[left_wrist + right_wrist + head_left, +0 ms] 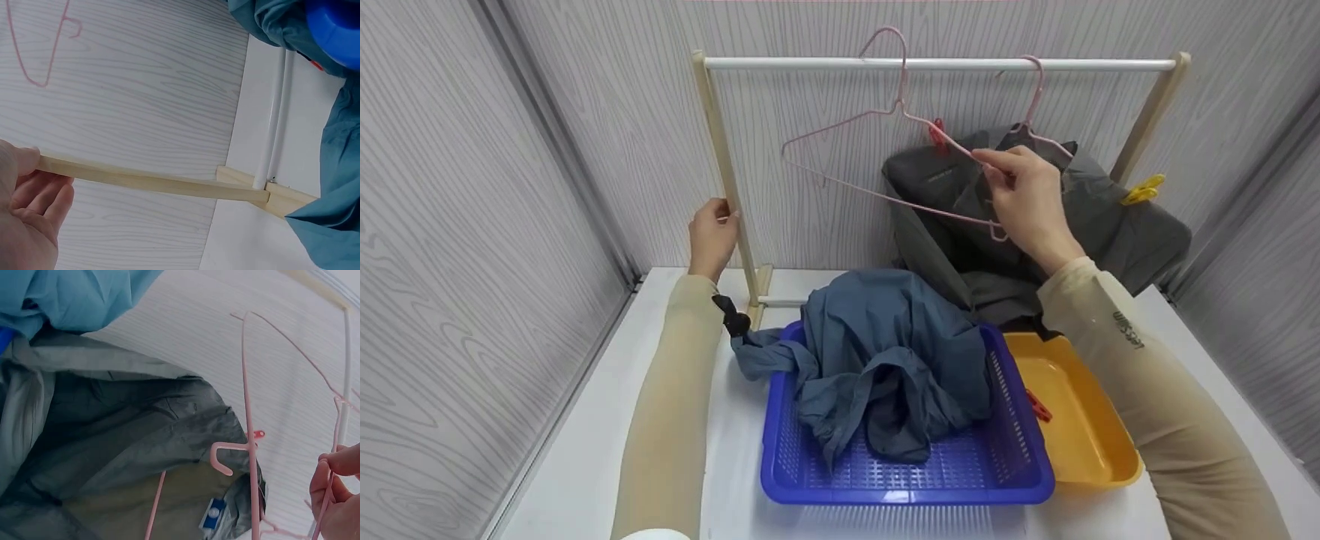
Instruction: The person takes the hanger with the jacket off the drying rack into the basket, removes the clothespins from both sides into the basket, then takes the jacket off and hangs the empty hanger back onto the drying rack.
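My right hand (1027,199) pinches the sloping shoulder of an empty pink hanger (840,182) between thumb and fingers. The hanger's hook rises above the white rail (810,64) and overlaps it in the head view. With the left hand (714,234) I hold the wooden side post (152,181) of the rack, fingers around it. Behind the right hand a dark grey garment (1095,206) hangs on a second pink hanger (1037,94). A red clothespin (937,137) is on that garment's left side and a yellow clothespin (1144,190) on its right.
A blue basket (907,495) at the front holds a crumpled blue-teal garment (885,322), part of which spills over its left rim. To its right is a yellow tray (1080,397) with a red clothespin (1039,405). Grey wood-patterned walls (450,225) enclose the white table (585,450).
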`<action>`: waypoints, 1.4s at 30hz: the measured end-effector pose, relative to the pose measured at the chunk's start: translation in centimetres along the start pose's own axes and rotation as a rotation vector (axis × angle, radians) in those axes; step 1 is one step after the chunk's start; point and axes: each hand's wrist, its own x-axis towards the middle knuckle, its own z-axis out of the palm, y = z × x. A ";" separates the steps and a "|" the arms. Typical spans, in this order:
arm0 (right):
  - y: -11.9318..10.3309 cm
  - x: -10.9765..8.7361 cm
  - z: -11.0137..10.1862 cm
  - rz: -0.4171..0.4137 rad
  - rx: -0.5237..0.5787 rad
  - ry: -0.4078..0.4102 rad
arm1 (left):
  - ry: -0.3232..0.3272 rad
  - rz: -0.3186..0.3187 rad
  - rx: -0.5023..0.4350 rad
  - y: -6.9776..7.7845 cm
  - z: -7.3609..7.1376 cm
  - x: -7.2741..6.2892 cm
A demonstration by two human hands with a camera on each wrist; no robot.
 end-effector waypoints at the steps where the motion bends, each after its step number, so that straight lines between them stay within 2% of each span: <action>1: 0.0 0.1 0.3 0.000 -0.003 -0.008 | -0.002 0.000 -0.001 0.0 0.0 0.0; 9: 0.1 0.2 2.4 0.013 -0.023 -0.099 | 0.018 -0.010 -0.029 0.2 0.3 -0.2; 18: 0.5 -0.7 4.3 0.090 0.078 -0.159 | 0.017 -0.001 -0.057 -0.5 0.6 -0.5; 21: 0.6 -1.1 4.7 0.092 0.094 -0.165 | 0.024 -0.002 -0.062 -0.9 0.7 -0.8; 29: 0.6 -1.7 4.7 0.064 0.069 -0.174 | 0.038 0.012 -0.055 -0.9 0.6 -0.7; 42: 0.8 -2.7 4.9 -0.029 0.044 -0.172 | 0.035 0.005 -0.057 -1.2 0.5 -0.5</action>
